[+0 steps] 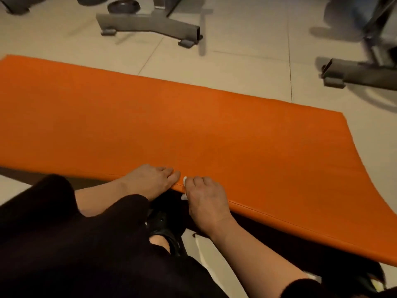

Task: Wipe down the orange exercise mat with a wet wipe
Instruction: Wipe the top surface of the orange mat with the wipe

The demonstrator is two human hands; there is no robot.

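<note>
The flat orange exercise mat point(171, 130) on the tiled floor point(247, 67) extends forward and sideways from both hands at its near edge: left hand point(150, 181) lies flat, right hand point(206, 201) pinches a white wet wipe point(184, 179).

Pale tiled floor point(247, 61); grey metal equipment frames point(150, 24) standing behind.
</note>
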